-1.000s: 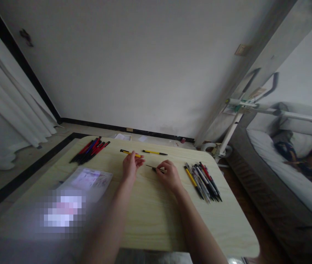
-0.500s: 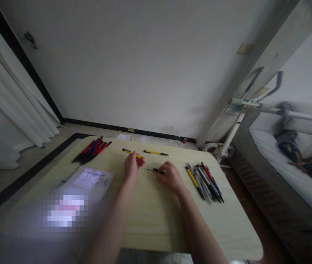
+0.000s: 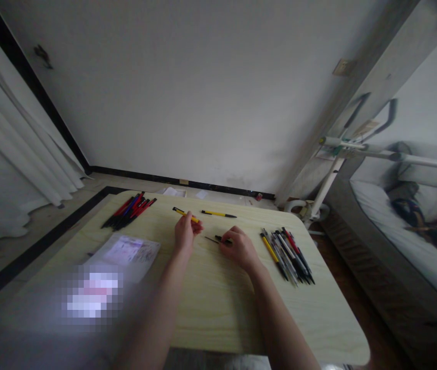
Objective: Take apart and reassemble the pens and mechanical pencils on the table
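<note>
Between the fingers of my left hand [image 3: 186, 232] is a yellow pen barrel [image 3: 182, 211] with a black end, pointing up and to the left. My right hand [image 3: 238, 244] is closed in a pinch, low over the table. From its fingertips a thin dark rod [image 3: 212, 239], which looks like a pen refill, sticks out to the left. A small black pen part [image 3: 223, 239] shows at the same fingertips; whether it is gripped or lies on the table is hard to see. Beyond both hands lies a yellow pen [image 3: 219, 214] with a black tip.
On the wooden table [image 3: 210, 308], red, black and blue pens [image 3: 129, 211] lie piled at the far left. A mixed row of pens [image 3: 286, 257] lies at the right. A sheet in a clear sleeve [image 3: 141, 257] is at the left. Exercise equipment [image 3: 328, 182] stands beyond the right edge.
Both hands stay in nearly the same place with the same things. The thin rod at my right fingertips slants down slightly more toward the hand.
</note>
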The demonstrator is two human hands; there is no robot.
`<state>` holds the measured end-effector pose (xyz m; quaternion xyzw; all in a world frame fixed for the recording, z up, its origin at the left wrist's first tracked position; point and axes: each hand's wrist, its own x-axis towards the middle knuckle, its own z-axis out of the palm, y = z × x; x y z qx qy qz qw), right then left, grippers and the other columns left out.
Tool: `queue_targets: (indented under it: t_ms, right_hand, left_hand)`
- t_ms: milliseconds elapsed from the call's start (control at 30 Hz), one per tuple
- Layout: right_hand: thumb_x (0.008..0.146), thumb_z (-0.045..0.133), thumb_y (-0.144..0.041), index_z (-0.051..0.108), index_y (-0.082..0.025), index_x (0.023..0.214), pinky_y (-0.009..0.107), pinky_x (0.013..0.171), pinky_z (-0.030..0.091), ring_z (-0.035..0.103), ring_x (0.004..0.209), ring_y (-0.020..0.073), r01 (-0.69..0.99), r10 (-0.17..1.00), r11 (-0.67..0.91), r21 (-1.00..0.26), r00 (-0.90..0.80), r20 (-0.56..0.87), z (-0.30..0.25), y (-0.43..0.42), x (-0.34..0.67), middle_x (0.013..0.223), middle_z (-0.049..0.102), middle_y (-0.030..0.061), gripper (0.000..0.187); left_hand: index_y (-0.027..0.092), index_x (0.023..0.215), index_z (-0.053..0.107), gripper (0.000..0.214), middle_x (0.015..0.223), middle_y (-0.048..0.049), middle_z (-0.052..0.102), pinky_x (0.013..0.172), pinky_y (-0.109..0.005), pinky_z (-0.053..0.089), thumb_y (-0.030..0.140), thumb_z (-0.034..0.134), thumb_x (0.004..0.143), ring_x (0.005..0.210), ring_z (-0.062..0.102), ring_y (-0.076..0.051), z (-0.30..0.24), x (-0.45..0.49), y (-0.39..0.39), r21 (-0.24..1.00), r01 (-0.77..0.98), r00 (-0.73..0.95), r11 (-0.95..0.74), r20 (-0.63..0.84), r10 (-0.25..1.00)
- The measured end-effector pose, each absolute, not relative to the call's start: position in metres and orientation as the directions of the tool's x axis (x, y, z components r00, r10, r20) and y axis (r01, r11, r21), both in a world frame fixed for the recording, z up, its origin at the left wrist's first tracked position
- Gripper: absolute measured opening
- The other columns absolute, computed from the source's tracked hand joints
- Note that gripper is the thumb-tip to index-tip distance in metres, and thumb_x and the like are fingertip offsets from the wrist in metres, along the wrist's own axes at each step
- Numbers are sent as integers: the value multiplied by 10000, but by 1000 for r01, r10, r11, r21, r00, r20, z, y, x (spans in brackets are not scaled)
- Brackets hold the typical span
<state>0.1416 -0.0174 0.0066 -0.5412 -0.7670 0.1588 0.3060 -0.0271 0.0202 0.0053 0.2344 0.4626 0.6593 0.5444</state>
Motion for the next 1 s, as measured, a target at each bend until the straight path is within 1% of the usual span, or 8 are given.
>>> queue_targets:
  t_ms: [233, 433, 533, 667, 833, 1000]
  right_hand:
    - [671, 571, -187, 632, -210, 706, 215, 587, 385, 505, 651, 120, 739, 926, 367, -565, -231, 299, 4, -17, 140, 748, 529, 14, 74]
    - [684, 572, -203, 627, -206, 698, 210, 576, 378, 501, 639, 113, 744, 924, 368, -558, -229, 305, 4, -18, 139, 738, 528, 11, 57]
    - [688, 574, -200, 630, -204, 704, 208, 577, 379, 501, 636, 111, 738, 922, 374, -562, -229, 314, 4, -19, 138, 736, 530, 11, 58]
    - [703, 560, -205, 625, -197, 713, 211, 584, 385, 505, 629, 109, 706, 920, 374, -601, -203, 334, 5, -17, 135, 721, 532, 10, 66]
    - [728, 534, -214, 607, -184, 727, 207, 558, 382, 503, 596, 104, 624, 911, 397, -673, -181, 370, 10, -18, 129, 685, 543, 6, 79]
    - [736, 512, -198, 587, -178, 727, 205, 555, 372, 495, 592, 105, 585, 895, 426, -691, -159, 417, 13, -21, 125, 662, 560, 2, 78]
  left_hand:
    - [151, 705, 503, 314, 516, 12, 564, 445, -213, 417, 455, 559, 652, 424, 533, -99, 5, -27, 21, 867, -498, -304, 22, -198, 932]
    - [154, 715, 506, 321, 525, 15, 565, 462, -216, 427, 466, 555, 659, 432, 534, -96, 1, -27, 21, 867, -498, -300, 0, -172, 938]
    - [152, 717, 508, 334, 523, 11, 569, 453, -214, 423, 479, 552, 658, 429, 534, -98, 0, -27, 21, 881, -473, -303, 6, -169, 938]
    - [151, 717, 510, 344, 519, 1, 575, 427, -210, 412, 490, 542, 664, 419, 534, -107, 0, -25, 20, 918, -395, -316, 8, -144, 938]
    - [144, 710, 510, 361, 523, -15, 585, 391, -192, 383, 499, 549, 656, 385, 518, -102, 5, -20, 17, 957, -289, -306, -2, -90, 948]
    - [142, 722, 505, 367, 527, -12, 580, 395, -196, 394, 501, 547, 662, 387, 518, -102, 8, -15, 14, 962, -274, -292, -14, -69, 954]
